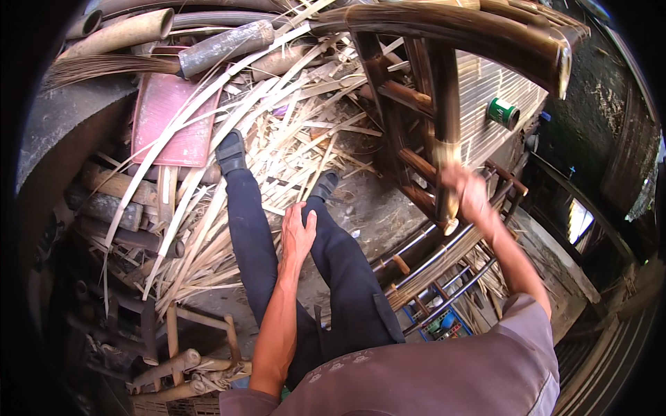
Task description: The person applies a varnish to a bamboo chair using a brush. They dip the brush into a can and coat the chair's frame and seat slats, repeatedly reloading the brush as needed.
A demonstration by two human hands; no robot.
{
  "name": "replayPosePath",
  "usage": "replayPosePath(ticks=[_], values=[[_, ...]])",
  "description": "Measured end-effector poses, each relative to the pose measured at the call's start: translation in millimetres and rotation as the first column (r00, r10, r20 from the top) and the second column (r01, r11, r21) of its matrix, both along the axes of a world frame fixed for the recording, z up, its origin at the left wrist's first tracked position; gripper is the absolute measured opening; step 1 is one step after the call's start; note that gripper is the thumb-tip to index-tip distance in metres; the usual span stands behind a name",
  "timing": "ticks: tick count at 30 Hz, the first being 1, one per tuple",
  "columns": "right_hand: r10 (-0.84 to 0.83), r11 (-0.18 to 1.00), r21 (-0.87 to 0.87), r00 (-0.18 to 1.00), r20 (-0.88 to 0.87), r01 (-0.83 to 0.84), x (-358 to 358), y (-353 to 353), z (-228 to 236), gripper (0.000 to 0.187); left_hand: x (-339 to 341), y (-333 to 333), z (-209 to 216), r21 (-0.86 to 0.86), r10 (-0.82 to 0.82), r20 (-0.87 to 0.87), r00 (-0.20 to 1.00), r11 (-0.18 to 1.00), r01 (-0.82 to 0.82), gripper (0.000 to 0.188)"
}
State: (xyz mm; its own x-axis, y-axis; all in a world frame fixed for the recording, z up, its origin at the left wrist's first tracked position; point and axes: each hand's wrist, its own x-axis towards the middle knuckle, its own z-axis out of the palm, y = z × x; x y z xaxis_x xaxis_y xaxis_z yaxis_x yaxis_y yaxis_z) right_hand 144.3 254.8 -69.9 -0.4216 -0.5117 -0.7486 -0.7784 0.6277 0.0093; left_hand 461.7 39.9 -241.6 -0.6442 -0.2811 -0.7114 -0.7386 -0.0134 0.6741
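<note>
My left hand rests on my knee, its fingers stretched out and its thumb apart, holding nothing. Against the upright post of a dark, glossy bamboo chair frame, my right hand is closed and smeared by motion. A pale, blurred patch shows on the post just above that hand; I cannot make out whether it is a held thing or shine on the bamboo. The frame has a thick curved top rail and short crossbars. Beyond the post, a green can stands on a slatted bamboo surface.
Pale bamboo strips and shavings cover the ground around my feet. At the left are a red tray, a twig broom and several bamboo poles. A second bamboo frame and a blue crate lie by my right side.
</note>
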Motion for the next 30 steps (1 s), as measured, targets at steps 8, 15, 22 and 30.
replayPosePath(ticks=[8, 15, 22, 30], values=[[0.152, 0.967, -0.210, 0.988, 0.009, -0.147, -14.3, 27.6, 2.8, 0.031, 15.6, 28.8, -3.1, -0.042, -0.083, -0.012, 0.996, 0.996, 0.083, 0.034], [-0.024, 0.977, 0.210, 0.962, 0.271, -0.034, 118.1, 238.6, -27.8, 0.029, 33.9, 52.6, -10.3, -0.089, -0.159, -0.019, 0.987, 0.984, 0.157, 0.035], [-0.997, 0.053, -0.723, 0.071, -0.005, 0.689, 177.1, 296.6, -17.7, 0.017, 53.7, 66.3, -16.8, -0.140, -0.318, 0.043, 0.947, 0.937, 0.321, 0.039], [-0.995, 0.003, -0.734, -0.068, -0.066, 0.679, 143.3, 343.5, -13.9, 0.020, 64.3, 56.8, -13.9, -0.204, -0.444, 0.095, 0.891, 0.867, 0.454, 0.041]])
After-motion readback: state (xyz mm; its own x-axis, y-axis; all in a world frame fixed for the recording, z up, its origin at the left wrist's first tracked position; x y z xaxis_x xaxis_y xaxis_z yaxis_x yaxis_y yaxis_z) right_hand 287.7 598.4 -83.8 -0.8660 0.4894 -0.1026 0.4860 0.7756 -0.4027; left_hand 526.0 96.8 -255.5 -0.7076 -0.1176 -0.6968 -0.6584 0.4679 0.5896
